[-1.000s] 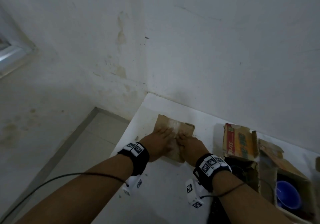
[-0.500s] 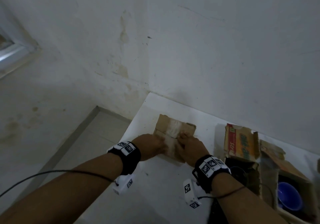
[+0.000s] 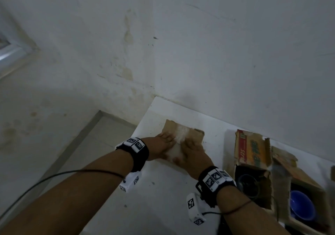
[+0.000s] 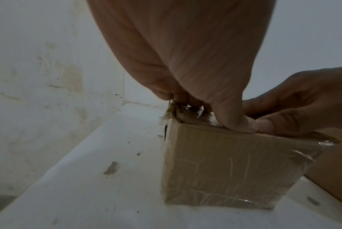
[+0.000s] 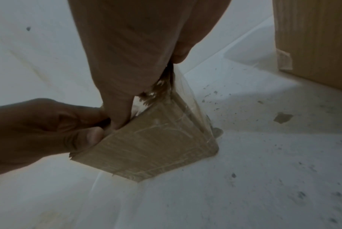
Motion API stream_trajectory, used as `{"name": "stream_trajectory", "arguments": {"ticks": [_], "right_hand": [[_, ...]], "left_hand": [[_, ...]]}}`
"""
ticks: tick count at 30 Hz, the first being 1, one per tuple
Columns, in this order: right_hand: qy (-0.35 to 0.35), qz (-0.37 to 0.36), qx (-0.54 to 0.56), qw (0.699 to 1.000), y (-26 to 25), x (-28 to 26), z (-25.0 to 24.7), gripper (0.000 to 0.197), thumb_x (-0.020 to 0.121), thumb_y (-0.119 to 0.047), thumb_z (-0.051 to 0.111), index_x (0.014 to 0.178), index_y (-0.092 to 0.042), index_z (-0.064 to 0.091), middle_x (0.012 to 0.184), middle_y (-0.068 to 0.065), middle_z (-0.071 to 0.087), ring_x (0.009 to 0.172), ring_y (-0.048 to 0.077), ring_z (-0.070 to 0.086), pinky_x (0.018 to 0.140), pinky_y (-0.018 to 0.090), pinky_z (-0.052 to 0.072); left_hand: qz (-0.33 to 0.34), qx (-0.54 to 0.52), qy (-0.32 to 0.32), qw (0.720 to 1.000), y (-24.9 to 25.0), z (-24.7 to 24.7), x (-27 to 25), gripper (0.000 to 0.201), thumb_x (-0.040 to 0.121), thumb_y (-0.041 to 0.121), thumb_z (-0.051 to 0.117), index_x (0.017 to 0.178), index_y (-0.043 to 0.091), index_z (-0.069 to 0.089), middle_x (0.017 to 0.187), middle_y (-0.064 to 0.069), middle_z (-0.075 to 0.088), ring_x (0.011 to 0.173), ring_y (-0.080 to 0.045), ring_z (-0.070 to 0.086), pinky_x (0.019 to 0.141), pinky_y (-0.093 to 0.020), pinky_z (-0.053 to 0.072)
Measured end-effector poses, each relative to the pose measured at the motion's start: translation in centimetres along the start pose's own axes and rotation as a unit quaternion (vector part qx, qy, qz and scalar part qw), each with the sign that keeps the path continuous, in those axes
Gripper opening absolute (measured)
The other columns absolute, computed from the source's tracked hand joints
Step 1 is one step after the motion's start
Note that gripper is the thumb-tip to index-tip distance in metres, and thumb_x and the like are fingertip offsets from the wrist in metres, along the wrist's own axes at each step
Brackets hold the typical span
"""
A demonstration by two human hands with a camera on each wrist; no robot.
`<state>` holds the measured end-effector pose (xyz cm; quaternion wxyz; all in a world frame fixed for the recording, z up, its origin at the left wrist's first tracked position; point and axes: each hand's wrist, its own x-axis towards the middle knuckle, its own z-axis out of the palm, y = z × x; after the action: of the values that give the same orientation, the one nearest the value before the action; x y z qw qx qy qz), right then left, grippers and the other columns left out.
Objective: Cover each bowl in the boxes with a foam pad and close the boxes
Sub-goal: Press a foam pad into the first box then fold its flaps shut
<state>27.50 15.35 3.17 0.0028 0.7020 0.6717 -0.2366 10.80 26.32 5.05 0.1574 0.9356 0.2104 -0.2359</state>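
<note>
A small brown taped cardboard box stands on the white table near the wall corner, with its top flaps down. My left hand lies over the left half of the top. Its thumb sits on the near top edge, and its fingers curl onto the torn far flap. My right hand covers the right half, thumb pressed on the same edge beside the left thumb. The box's contents are hidden. To the right, two open boxes hold a dark bowl and a blue bowl.
The first open box's printed flap stands upright, close to my right wrist. White walls run along the table's far side. The table's left edge drops to a tiled floor. Cables trail from both wrists. Cardboard crumbs dot the table.
My left hand slid back toward the box's near-left corner half a second ago and now lies over the top again. The right hand stayed on the box.
</note>
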Motion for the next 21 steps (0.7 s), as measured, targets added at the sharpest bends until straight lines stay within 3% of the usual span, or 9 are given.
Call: {"name": "stream_trajectory", "arguments": {"ticks": [3,5,7,9,13,16,18,21], "right_hand": [[-0.019,-0.007,-0.021,1.0,0.0,0.0,-0.2,0.077,0.091,-0.062,0.037,0.149,-0.014,0.021,0.159,0.01,0.014,0.146,0.029,0.004,0.117,0.044,0.006],[-0.039,-0.003,-0.034,0.999,-0.1,0.1,-0.6,0.085,0.087,-0.071,0.029,0.15,-0.015,0.02,0.159,0.011,0.013,0.146,0.029,0.003,0.117,0.044,0.006],[-0.048,-0.002,-0.043,0.998,-0.5,0.1,-0.7,0.111,0.067,-0.088,0.009,0.149,-0.014,0.021,0.158,0.012,0.014,0.146,0.03,0.006,0.117,0.044,0.006],[-0.051,0.007,-0.056,0.997,-0.8,0.3,-0.6,0.126,0.051,-0.09,-0.002,0.15,-0.014,0.019,0.158,0.013,0.013,0.145,0.032,0.006,0.117,0.044,0.005],[-0.054,-0.001,-0.062,0.997,-0.4,0.2,-0.1,0.116,0.063,-0.089,0.004,0.15,-0.013,0.014,0.158,0.015,0.01,0.146,0.034,0.002,0.117,0.045,0.004],[-0.036,-0.025,-0.071,0.997,-0.1,-0.2,0.6,0.121,0.054,-0.087,-0.015,0.151,-0.019,0.009,0.158,0.017,0.008,0.145,0.037,-0.003,0.117,0.048,0.0],[-0.041,-0.033,-0.084,0.995,-0.2,-0.3,0.9,0.114,0.056,-0.084,-0.014,0.151,-0.024,0.007,0.158,0.018,0.006,0.145,0.039,-0.005,0.116,0.05,-0.001],[-0.053,-0.037,-0.102,0.993,-0.1,-0.2,0.7,0.106,0.061,-0.08,-0.015,0.151,-0.027,0.003,0.158,0.019,0.001,0.144,0.039,-0.01,0.116,0.048,-0.005]], "left_hand": [[-0.003,0.011,-0.02,1.0,0.2,0.0,0.0,0.076,0.099,0.04,0.044,0.153,0.006,0.003,0.161,-0.018,-0.001,0.148,-0.032,-0.007,0.119,-0.037,-0.003],[-0.007,0.017,-0.018,1.0,0.4,-0.1,0.1,0.077,0.099,0.04,0.045,0.153,0.005,0.003,0.161,-0.018,-0.002,0.148,-0.032,-0.008,0.119,-0.037,-0.004],[-0.008,0.017,-0.02,1.0,0.6,-0.1,0.2,0.077,0.099,0.041,0.045,0.153,0.006,0.003,0.161,-0.018,-0.002,0.148,-0.031,-0.008,0.119,-0.038,-0.003],[-0.011,0.027,-0.028,0.999,0.6,-0.2,0.3,0.076,0.099,0.039,0.045,0.153,0.005,0.004,0.161,-0.018,-0.002,0.148,-0.032,-0.008,0.119,-0.038,-0.001],[-0.015,0.055,-0.016,0.998,0.9,0.0,0.3,0.073,0.1,0.033,0.045,0.153,0.003,0.003,0.161,-0.02,-0.001,0.148,-0.034,-0.007,0.119,-0.04,0.0],[-0.008,0.053,-0.004,0.999,1.0,0.6,-0.1,0.079,0.099,0.041,0.045,0.153,0.003,0.002,0.161,-0.02,-0.002,0.148,-0.033,-0.01,0.119,-0.04,-0.004],[-0.009,0.056,0.003,0.998,0.8,1.3,-0.1,0.089,0.094,0.053,0.046,0.153,0.003,0.002,0.161,-0.019,-0.003,0.148,-0.033,-0.011,0.118,-0.039,-0.007],[-0.015,0.083,0.03,0.996,0.7,2.2,0.1,0.083,0.097,0.05,0.043,0.153,0.003,0.004,0.161,-0.019,0.0,0.148,-0.033,-0.009,0.119,-0.039,-0.007]]}}
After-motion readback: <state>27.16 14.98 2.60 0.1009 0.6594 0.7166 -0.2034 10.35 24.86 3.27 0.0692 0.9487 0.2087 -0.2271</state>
